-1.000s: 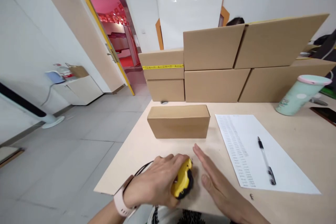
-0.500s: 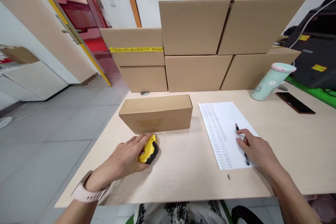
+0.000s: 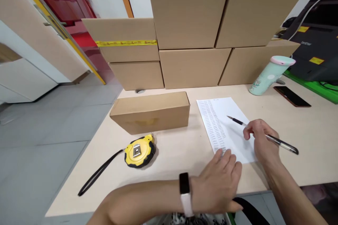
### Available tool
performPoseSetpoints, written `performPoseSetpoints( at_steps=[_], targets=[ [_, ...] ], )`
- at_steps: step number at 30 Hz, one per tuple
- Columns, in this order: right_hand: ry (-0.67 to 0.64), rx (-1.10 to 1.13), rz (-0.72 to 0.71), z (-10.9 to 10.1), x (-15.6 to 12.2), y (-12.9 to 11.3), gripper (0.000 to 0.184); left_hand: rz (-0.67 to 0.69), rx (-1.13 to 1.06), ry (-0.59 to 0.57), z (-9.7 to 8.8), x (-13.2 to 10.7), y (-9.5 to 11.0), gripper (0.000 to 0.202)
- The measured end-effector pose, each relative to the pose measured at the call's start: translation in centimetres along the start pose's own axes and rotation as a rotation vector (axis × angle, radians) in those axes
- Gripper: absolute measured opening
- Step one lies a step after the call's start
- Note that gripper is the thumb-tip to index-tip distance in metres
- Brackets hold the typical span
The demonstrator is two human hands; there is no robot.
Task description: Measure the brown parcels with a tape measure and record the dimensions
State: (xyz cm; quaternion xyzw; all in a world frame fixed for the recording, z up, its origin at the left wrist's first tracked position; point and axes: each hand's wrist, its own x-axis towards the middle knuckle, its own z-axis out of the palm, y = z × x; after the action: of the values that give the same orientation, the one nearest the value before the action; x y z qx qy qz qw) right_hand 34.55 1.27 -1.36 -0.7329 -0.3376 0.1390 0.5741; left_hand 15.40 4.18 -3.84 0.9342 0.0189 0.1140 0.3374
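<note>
My right hand (image 3: 264, 140) grips a black-and-clear pen (image 3: 282, 143), its tip pointing left above a printed sheet of paper (image 3: 233, 123). Columns of small print run down the sheet's left side. My left hand (image 3: 220, 179) lies with fingers stretched toward the sheet's lower edge, fingertips at its bottom left corner; a watch with a pale band is on that wrist. A yellow-and-black tape measure (image 3: 139, 151) lies on the table to the left, its black wrist strap trailing toward the front edge. Just behind it rests a closed, long cardboard box (image 3: 153, 114).
Stacked cardboard boxes (image 3: 194, 68) form a wall along the table's back. A mint green tumbler (image 3: 270, 77) leans in view at the right, beside a dark phone (image 3: 292, 96). A black printer (image 3: 314, 52) stands at the far right. The table's left edge borders grey floor.
My left hand has let go of the tape measure and moved right to the paper. My right hand has picked the pen up off the sheet. The camera view has shifted slightly.
</note>
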Motion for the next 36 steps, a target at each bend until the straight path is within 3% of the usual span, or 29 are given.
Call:
performPoseSetpoints(
  at_steps=[3, 5, 7, 11, 14, 18, 21, 25, 36],
  targets=[
    [-0.141, 0.208, 0.079, 0.9, 0.3, 1.1, 0.047, 0.002, 0.006, 0.029, 2.7, 2.4, -1.2, 0.099],
    [-0.277, 0.339, 0.146, 1.2, 0.6, 1.7, 0.057, -0.033, -0.001, 0.037, 3.5, 3.1, -1.6, 0.103],
    [-0.341, 0.371, 0.191, 1.4, 0.8, 2.3, 0.054, -0.071, -0.010, 0.040, 3.7, 3.5, -1.9, 0.106],
    [-0.273, 0.235, 0.188, 1.8, 0.7, 3.0, 0.032, -0.101, 0.065, 0.008, 3.4, 3.8, -1.9, 0.113],
    [-0.240, 0.194, 0.153, 2.3, 0.5, 3.4, 0.037, -0.081, 0.283, -0.051, 2.6, 3.6, -1.5, 0.113],
    [-0.248, 0.217, 0.232, 2.8, 0.5, 3.9, 0.039, -0.052, 0.526, -0.075, 1.6, 3.3, -1.0, 0.106],
    [-0.254, 0.152, 0.230, 2.9, 0.6, 3.9, 0.043, -0.064, 0.585, -0.073, 1.7, 3.2, -1.0, 0.105],
    [-0.204, 0.018, 0.077, 3.0, 0.6, 3.6, 0.044, -0.063, 0.637, -0.036, 2.1, 3.2, -1.1, 0.103],
    [-0.184, -0.061, 0.008, 3.1, 0.4, 4.6, 0.037, -0.055, 0.724, 0.003, 2.6, 3.1, -1.1, 0.100]
  ],
)
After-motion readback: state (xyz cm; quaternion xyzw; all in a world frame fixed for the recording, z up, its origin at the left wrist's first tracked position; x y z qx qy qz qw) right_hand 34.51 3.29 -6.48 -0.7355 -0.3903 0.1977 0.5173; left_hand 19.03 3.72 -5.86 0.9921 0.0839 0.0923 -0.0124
